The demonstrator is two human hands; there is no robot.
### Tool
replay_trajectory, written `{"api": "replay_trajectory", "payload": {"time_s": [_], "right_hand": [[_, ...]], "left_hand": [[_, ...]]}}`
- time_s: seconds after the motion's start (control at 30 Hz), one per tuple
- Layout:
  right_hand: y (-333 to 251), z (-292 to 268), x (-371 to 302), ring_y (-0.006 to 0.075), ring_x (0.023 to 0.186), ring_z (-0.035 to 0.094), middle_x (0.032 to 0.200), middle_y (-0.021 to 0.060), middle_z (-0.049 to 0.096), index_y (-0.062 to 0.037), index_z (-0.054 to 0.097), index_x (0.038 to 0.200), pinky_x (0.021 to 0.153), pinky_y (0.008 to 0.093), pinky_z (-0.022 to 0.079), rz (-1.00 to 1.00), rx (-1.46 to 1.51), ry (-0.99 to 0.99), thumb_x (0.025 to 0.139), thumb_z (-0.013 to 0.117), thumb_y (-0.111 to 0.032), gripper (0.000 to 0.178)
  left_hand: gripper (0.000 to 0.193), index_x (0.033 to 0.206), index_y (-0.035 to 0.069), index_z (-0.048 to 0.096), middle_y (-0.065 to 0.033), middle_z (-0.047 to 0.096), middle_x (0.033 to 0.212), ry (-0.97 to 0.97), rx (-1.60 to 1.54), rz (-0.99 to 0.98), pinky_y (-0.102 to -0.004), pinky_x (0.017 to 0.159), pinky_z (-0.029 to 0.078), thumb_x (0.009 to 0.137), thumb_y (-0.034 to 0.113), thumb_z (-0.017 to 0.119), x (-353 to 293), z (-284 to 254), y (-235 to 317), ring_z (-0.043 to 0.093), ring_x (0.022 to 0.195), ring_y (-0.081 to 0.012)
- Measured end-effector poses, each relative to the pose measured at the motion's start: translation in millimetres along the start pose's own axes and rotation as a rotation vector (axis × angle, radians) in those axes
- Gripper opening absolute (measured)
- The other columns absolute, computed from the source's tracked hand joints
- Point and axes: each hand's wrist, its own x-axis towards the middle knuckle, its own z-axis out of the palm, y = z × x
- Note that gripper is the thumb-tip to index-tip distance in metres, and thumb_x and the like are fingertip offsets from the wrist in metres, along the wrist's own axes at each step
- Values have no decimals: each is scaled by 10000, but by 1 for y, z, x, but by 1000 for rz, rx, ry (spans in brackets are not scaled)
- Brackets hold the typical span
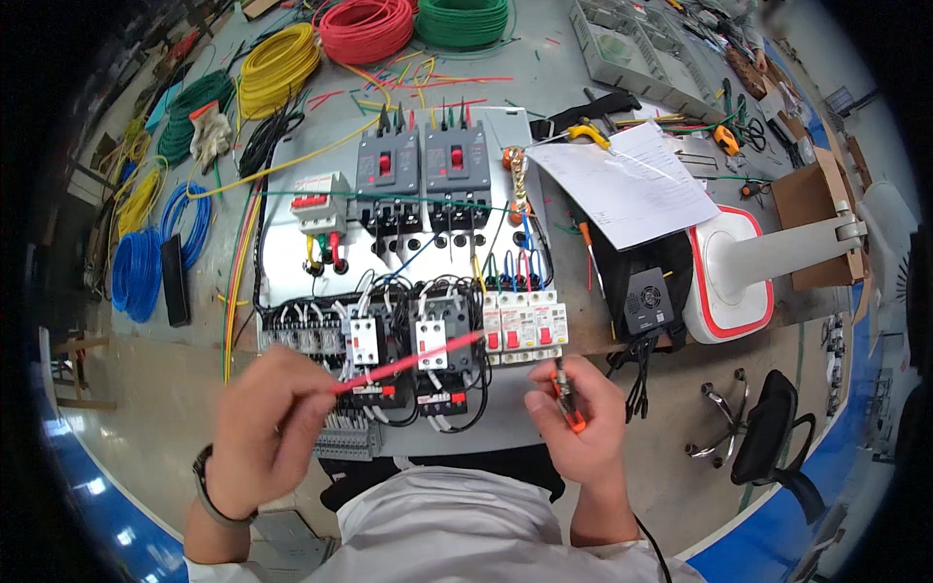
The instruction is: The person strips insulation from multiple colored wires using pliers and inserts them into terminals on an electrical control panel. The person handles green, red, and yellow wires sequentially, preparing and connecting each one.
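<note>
My left hand [264, 428] pinches one end of a short red wire [413, 360] that slants up to the right over the lower part of a white electrical panel [277, 262]. My right hand [581, 420] grips a small tool with orange handles [569, 403], just below a row of small breakers with red levers [525, 325]. The wire's free end stops near those breakers. Two dark grey large breakers [423, 175] sit at the panel's top, and contactors [408, 345] with black and white wiring stand under the red wire.
Coils of wire lie around: yellow [277, 63], red [364, 27], green [462, 19], blue [136, 272]. A sheet of paper [632, 185] rests right of the panel, beside a white and red device [729, 272], a black box [646, 301] and a cardboard box [812, 209]. A black chair [768, 437] stands on the floor.
</note>
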Motion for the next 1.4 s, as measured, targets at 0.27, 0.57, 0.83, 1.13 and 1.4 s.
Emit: {"api": "replay_trajectory", "payload": {"time_s": [0.27,0.57,0.83,1.13,1.4], "right_hand": [[-23,14,2,247,732,649,885,108,656,-8,712,1088,687,314,543,-182,-222,-188,787,813,38,321],[-29,21,-3,234,688,640,860,106,664,-14,720,1047,644,311,524,-173,-295,-214,769,804,31,295],[-24,28,-4,150,620,538,772,75,632,-5,688,938,591,280,430,-196,-303,-175,885,806,-71,145],[-16,40,-10,205,655,635,795,101,662,6,696,948,611,293,484,-314,-315,-154,698,775,5,262],[-8,34,-9,187,672,654,800,94,689,4,718,931,618,283,486,-262,-277,-203,739,813,-25,216]], "left_hand": [[76,1028,-11,708,-139,687,871,15,-200,-122,-356,648,514,959,-43,703,-61,21,-8,648,734,-279],[85,1033,-13,711,-132,669,856,-1,-269,-142,-358,630,500,954,-44,713,-70,18,-10,638,726,-276],[127,1045,-3,712,-113,662,846,-42,-329,-234,-343,585,478,935,14,773,-70,15,-5,623,668,-244],[180,1027,37,739,-76,696,782,201,-373,-29,-326,527,470,885,14,847,-18,60,29,636,605,-184],[83,1004,58,752,-91,682,721,23,-514,-176,-335,527,471,950,79,812,-24,55,24,638,564,-226]]}}
